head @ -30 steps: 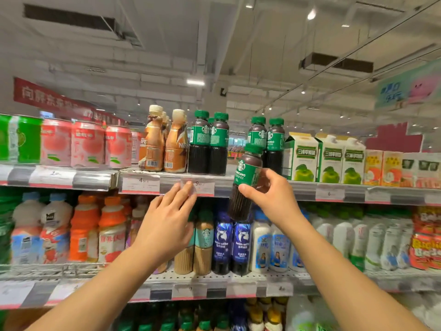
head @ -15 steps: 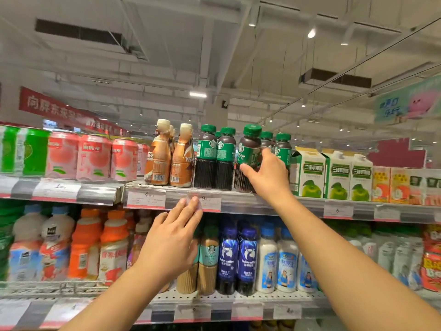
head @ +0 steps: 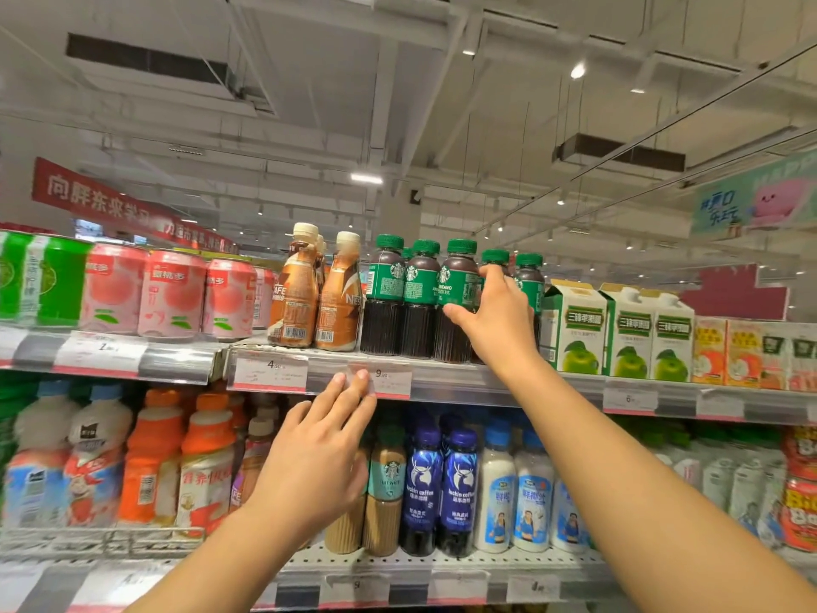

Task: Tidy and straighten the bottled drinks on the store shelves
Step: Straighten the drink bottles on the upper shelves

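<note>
Green-capped dark coffee bottles stand in a row on the upper shelf [head: 477, 382], at the centre of the frame. The right hand [head: 495, 320] reaches up from the lower right and grips one of them, the third coffee bottle [head: 457, 298] from the left: its thumb lies across the lower edge of the green label and its fingers curl round the right side. That bottle stands upright on the shelf, touching its neighbour on the left. The left hand [head: 318, 457] is spread flat in the lower centre, fingers straight and holding nothing, with its fingertips [head: 362, 378] on the price tag strip [head: 384, 380] at the shelf's front edge. Left of the coffee stand two tan latte bottles [head: 314, 294], then pink cans [head: 172, 294]. Right of it are apple juice cartons [head: 619, 334]. On the lower shelf, blue bottles [head: 442, 484] stand between the two forearms.
</note>
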`<state>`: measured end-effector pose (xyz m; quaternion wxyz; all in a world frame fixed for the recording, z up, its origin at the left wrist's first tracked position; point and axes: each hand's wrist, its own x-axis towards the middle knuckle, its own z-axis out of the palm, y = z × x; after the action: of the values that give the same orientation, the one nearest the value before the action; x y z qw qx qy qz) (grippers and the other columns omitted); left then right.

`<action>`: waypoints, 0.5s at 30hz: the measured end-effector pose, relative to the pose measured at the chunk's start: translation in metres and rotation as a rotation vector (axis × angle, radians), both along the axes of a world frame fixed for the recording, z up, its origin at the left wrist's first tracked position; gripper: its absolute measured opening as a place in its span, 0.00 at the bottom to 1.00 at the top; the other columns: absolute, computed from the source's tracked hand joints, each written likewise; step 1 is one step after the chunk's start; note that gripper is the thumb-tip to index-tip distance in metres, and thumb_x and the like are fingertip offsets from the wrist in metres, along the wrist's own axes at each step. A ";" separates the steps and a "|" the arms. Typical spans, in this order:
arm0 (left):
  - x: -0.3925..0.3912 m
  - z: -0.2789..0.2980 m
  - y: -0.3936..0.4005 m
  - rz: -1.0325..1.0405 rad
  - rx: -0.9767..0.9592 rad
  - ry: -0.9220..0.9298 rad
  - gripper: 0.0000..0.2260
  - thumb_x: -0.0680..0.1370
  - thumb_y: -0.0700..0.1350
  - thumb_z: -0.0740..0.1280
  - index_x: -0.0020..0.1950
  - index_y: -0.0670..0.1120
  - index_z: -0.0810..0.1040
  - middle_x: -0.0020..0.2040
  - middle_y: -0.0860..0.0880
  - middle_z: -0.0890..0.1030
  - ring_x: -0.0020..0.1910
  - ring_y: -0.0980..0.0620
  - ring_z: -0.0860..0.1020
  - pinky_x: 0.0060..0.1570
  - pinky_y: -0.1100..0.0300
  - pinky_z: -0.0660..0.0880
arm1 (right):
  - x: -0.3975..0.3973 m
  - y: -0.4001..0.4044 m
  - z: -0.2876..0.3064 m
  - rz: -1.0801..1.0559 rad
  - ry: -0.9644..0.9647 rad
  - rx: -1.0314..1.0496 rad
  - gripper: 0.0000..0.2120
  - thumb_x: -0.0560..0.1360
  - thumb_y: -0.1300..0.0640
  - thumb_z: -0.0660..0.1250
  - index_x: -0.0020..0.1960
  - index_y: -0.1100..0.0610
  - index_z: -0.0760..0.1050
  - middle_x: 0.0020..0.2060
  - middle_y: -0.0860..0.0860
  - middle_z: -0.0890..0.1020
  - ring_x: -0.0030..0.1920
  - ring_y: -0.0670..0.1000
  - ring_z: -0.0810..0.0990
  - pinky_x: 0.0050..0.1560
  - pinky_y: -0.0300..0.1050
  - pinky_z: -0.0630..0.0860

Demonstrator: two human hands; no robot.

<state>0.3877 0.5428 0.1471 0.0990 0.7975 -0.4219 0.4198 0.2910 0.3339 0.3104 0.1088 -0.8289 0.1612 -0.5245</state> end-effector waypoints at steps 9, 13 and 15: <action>-0.001 0.001 0.000 -0.002 -0.006 0.002 0.36 0.69 0.54 0.70 0.77 0.47 0.70 0.80 0.47 0.64 0.78 0.44 0.65 0.63 0.46 0.75 | -0.003 0.009 -0.006 -0.255 0.012 -0.105 0.31 0.75 0.39 0.72 0.70 0.53 0.67 0.52 0.56 0.84 0.54 0.63 0.83 0.49 0.54 0.78; -0.001 0.000 -0.001 -0.008 -0.010 0.011 0.36 0.69 0.54 0.70 0.77 0.47 0.70 0.80 0.46 0.64 0.78 0.44 0.65 0.63 0.46 0.76 | 0.000 0.016 -0.020 -0.264 0.017 -0.050 0.35 0.73 0.35 0.73 0.68 0.54 0.64 0.51 0.56 0.84 0.52 0.64 0.84 0.48 0.55 0.78; -0.001 0.000 -0.001 -0.003 -0.008 0.011 0.36 0.70 0.54 0.69 0.77 0.47 0.70 0.80 0.47 0.64 0.78 0.44 0.65 0.63 0.46 0.76 | 0.001 0.017 -0.026 -0.282 0.039 -0.063 0.35 0.74 0.35 0.73 0.67 0.56 0.64 0.51 0.57 0.84 0.52 0.64 0.84 0.46 0.53 0.77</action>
<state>0.3864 0.5419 0.1474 0.1051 0.7987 -0.4207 0.4172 0.2924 0.3505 0.2846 0.0046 -0.8111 0.2616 -0.5232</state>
